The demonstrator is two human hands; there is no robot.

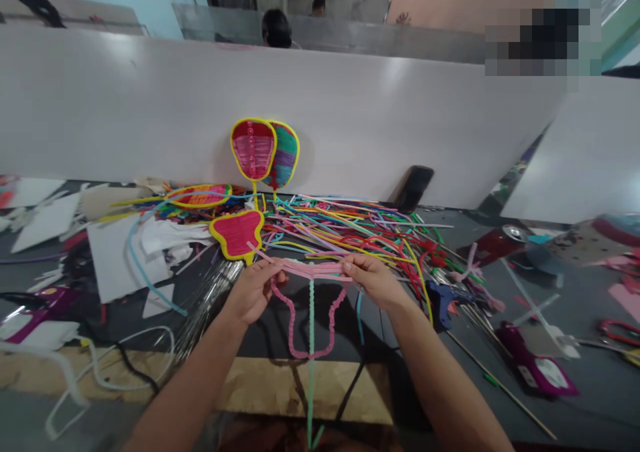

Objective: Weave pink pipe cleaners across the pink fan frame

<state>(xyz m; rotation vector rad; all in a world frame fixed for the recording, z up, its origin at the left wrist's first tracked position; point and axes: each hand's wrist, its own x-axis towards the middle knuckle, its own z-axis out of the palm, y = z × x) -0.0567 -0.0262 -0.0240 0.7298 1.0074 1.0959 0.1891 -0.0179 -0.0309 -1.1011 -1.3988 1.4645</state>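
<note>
While left hand [257, 289] and right hand [373, 280] pinch pink strips [325, 269] | frame [291, 332]: fuzzy, twisted, curved

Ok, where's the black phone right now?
In the head view, the black phone leans against the white partition, right of centre, behind the pile of colourful stems and farther back than the right hand.
</note>
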